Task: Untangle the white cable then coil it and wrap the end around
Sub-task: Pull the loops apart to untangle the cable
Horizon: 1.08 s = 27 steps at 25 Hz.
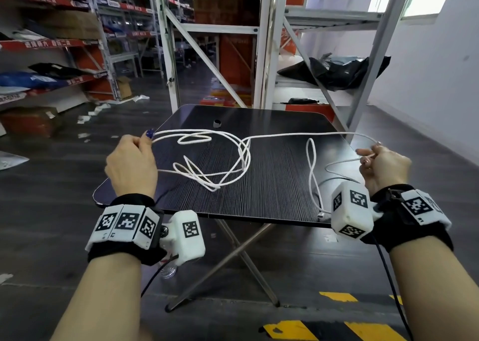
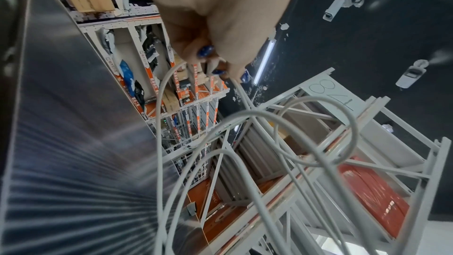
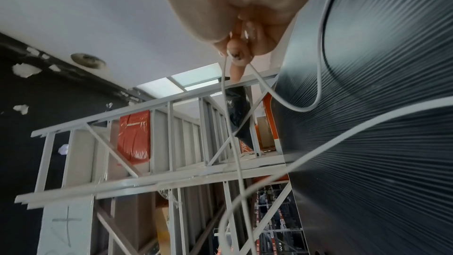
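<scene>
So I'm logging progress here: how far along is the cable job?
Early. Nothing is coiled: the white cable sprawls in crossed loops on the black table. In hand: left hand and right hand each pinch a strand, spread apart. Untangling, coiling and wrapping remain.

Cable (image 1: 243,156) across table (image 1: 272,198) (between both hands), shelving (image 1: 261,55) behind.

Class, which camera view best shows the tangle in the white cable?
The head view: it shows the white cable crossing itself in loops over the table, stretched between the left hand and right hand. The left wrist view shows only blurred nearby loops; the right wrist view only a few strands.
</scene>
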Available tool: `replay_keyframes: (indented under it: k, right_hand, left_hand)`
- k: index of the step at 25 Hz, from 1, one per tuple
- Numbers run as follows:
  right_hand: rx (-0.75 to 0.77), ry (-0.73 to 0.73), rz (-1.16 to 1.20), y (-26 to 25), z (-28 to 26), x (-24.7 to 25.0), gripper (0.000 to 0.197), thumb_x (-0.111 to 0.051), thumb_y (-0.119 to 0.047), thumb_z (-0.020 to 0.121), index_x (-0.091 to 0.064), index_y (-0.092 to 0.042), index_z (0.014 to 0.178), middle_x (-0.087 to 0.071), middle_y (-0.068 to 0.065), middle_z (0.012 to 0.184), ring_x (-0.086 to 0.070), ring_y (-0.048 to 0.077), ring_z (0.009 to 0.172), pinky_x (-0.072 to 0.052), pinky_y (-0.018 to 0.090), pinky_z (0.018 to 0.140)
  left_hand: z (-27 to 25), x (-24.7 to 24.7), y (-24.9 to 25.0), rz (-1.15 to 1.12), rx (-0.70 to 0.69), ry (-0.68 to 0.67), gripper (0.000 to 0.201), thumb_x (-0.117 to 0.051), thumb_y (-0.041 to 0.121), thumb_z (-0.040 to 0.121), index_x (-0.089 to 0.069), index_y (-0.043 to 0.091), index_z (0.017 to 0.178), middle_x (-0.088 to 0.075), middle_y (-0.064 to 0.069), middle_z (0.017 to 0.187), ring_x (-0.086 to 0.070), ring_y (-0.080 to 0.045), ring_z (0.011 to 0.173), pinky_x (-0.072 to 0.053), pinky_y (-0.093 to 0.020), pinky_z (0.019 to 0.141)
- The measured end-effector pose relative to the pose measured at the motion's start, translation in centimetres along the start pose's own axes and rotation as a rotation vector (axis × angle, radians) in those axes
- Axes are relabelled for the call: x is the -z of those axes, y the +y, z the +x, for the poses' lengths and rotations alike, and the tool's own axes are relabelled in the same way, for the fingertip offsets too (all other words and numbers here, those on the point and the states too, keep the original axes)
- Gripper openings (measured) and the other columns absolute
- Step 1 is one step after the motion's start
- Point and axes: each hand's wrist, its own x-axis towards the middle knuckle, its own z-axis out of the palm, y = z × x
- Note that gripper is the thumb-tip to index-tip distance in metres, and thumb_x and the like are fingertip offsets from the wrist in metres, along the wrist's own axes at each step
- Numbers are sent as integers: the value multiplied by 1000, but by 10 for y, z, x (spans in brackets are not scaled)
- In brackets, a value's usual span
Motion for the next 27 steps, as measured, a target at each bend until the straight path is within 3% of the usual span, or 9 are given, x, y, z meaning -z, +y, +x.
replay_keyframes:
  k: [5, 9, 12, 16, 18, 20, 22, 24, 27]
  right_hand:
    - [17, 6, -81, 9, 0, -2, 23, -40, -7, 97, -44, -12, 75, -56, 10, 68, -37, 3, 25, -26, 12, 30]
    - [7, -169, -294, 18, -9, -13, 16, -52, -11, 93, -53, -10, 77, -59, 6, 69, -39, 3, 30, -29, 13, 31]
    - [37, -293, -438, 18, -21, -22, 8, -61, -9, 87, -66, -4, 84, -56, 4, 67, -39, 6, 40, -30, 12, 35]
    - [261, -308, -502, 9, -39, -38, 28, -58, -6, 85, -67, -10, 112, -64, 0, 86, -52, 8, 58, -42, 15, 49]
    - [532, -390, -541, -4, -58, -49, 30, -57, -7, 83, -69, -19, 108, -68, -6, 97, -61, 8, 77, -53, 23, 67]
    - [683, -592, -552, -13, -83, -63, 31, -56, -6, 83, -71, -27, 100, -70, -13, 93, -63, 2, 85, -52, 23, 79]
    - [675, -798, -614, -8, -106, -76, 29, -56, -6, 86, -70, -26, 100, -71, -13, 90, -63, -4, 85, -47, 12, 80]
    - [640, -909, -747, 6, -120, -85, 26, -56, -9, 88, -69, -22, 106, -70, -11, 94, -62, -3, 86, -43, 4, 77]
    - [609, -860, -930, 27, -124, -90, 24, -60, -15, 86, -65, -19, 109, -64, -7, 95, -55, 4, 78, -41, 11, 73]
  left_hand:
    - [-1, 1, -1, -42, 105, 42, 40, -37, 29, 100, -57, -4, 107, -60, -31, 112, -50, -46, 109, -34, -45, 89]
    - [-2, 0, 3, -73, 48, 30, 34, -38, 27, 99, -56, -1, 105, -61, -27, 109, -50, -44, 105, -34, -42, 84]
    - [-3, -1, 5, -110, -49, 43, 29, -40, 26, 98, -56, 2, 102, -62, -21, 98, -52, -39, 93, -32, -38, 77]
    - [-4, -2, 7, -175, -155, 70, 29, -43, 29, 98, -56, 2, 98, -55, -6, 81, -45, -24, 76, -28, -28, 70]
    - [-5, -2, 9, -213, -205, 89, 29, -45, 29, 97, -57, 3, 95, -54, -3, 79, -45, -22, 74, -26, -23, 67]
    - [-7, -3, 12, -243, -251, 87, 29, -46, 31, 97, -57, 4, 93, -54, -2, 77, -46, -21, 72, -27, -22, 65]
    - [-9, -4, 15, -268, -302, 50, 28, -47, 34, 96, -57, 8, 91, -52, 1, 72, -46, -19, 68, -29, -24, 64]
    - [-11, -4, 17, -281, -345, 14, 26, -48, 33, 96, -57, 10, 90, -48, 4, 67, -42, -17, 65, -29, -25, 61]
    - [-11, -3, 16, -278, -376, 18, 25, -48, 33, 96, -57, 9, 90, -48, 3, 68, -42, -16, 64, -29, -25, 61]
